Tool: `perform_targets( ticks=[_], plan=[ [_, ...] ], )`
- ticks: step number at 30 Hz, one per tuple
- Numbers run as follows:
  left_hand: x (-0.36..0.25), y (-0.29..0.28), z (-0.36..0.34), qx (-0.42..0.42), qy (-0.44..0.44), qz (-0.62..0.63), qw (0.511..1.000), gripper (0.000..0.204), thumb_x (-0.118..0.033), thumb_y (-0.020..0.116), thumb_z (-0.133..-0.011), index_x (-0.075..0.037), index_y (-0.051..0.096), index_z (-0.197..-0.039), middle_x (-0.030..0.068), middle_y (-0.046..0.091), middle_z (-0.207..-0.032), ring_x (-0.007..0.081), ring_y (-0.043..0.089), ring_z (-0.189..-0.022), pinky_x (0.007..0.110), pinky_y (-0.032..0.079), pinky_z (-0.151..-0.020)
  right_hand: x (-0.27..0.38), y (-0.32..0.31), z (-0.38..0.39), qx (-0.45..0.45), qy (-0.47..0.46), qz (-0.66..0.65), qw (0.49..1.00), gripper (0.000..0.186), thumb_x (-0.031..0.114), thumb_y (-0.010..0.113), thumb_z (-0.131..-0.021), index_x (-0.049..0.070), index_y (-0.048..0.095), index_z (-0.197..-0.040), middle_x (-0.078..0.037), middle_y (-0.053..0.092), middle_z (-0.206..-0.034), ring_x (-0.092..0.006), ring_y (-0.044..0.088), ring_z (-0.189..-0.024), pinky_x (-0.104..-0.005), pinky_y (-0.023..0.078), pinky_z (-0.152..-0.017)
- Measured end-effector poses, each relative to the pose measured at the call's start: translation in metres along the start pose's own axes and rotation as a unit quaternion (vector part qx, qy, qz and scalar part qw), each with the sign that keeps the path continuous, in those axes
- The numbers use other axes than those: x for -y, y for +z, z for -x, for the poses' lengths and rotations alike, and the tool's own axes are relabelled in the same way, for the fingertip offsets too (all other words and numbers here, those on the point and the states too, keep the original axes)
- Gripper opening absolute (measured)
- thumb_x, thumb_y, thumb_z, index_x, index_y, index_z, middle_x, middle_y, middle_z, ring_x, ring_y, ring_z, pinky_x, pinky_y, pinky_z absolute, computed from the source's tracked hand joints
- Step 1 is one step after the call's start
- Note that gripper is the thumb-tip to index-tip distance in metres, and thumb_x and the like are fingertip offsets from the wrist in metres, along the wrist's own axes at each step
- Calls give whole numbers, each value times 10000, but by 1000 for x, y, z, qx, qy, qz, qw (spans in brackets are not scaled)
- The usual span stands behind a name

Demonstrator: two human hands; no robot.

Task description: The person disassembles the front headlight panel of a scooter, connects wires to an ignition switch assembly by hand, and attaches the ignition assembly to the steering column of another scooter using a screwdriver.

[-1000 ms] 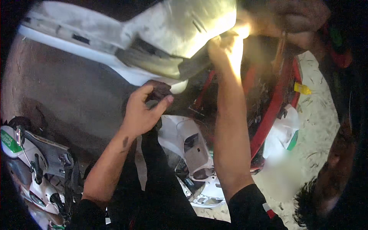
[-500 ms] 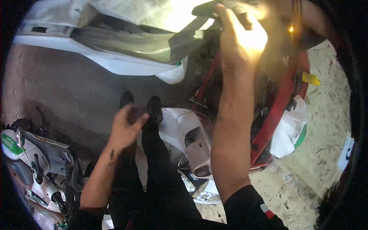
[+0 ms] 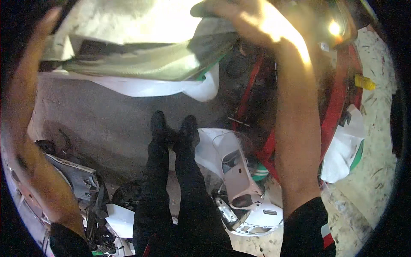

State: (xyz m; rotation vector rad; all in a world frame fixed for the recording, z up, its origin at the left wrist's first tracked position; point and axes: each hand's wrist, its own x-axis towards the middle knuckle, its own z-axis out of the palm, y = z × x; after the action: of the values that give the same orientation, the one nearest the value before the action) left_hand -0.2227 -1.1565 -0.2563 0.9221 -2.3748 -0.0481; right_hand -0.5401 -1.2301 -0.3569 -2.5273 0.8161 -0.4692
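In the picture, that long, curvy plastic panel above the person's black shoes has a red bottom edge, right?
Not quite: the head view shows that the long, curvy plastic panel above the person's black shoes has a white bottom edge, not red.

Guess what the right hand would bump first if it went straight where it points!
Probably the big pale panel, brightly lit ahead of the right hand; glare makes the depth unclear.

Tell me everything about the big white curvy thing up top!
It's a big curved panel, apparently plastic, stretching across the view's top. Its lower rim is white, its inside greyish, with green near the right end. Glare washes out its upper part. The right hand overlaps its upper right; the left hand is by its left end. Touch is unclear.
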Motion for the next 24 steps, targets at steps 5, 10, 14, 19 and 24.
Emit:
perform_targets(
  ticks=[5,10,14,19,24],
  plan=[
    [37,-3,8,180,-196,-189,945,294,-173,487,-967,5,577,-1183,180,619,-1142,270,592,-1062,335,446,-915,17,4,-47,226,168,-18,959,365,389,621,-814,75,700,-982,-42,711,-976,-210,654,-893,-348,497,-855],
    [17,3,-62,390,-369,-89,839,183,-106,430,-897,14,536,-984,152,537,-797,273,528,-730,404,433,-691,-8,24,-51,127,121,-33,984,360,339,634,-825,83,681,-1074,-94,694,-1067,-221,659,-962,-344,503,-884],
    [25,11,-62,464,-391,-105,788,152,-79,416,-882,19,505,-957,181,531,-717,278,521,-636,427,423,-622,-15,32,-50,54,75,-58,994,360,328,636,-825,83,677,-1086,-102,692,-1072,-223,659,-966,-343,504,-885],
    [17,18,-67,493,-280,-168,807,214,-99,429,-868,33,542,-993,249,606,-925,403,594,-856,467,453,-761,-20,35,-41,-59,-19,-102,993,362,315,639,-824,83,671,-1100,-112,689,-1077,-225,659,-972,-341,507,-888],
    [37,21,-42,418,-292,-210,834,276,-119,401,-941,31,530,-1133,265,592,-1063,378,586,-992,413,450,-880,-35,46,-41,-123,-93,-63,986,356,261,633,-837,60,647,-1131,-135,683,-1081,-256,651,-985,-346,507,-892]
  ],
)
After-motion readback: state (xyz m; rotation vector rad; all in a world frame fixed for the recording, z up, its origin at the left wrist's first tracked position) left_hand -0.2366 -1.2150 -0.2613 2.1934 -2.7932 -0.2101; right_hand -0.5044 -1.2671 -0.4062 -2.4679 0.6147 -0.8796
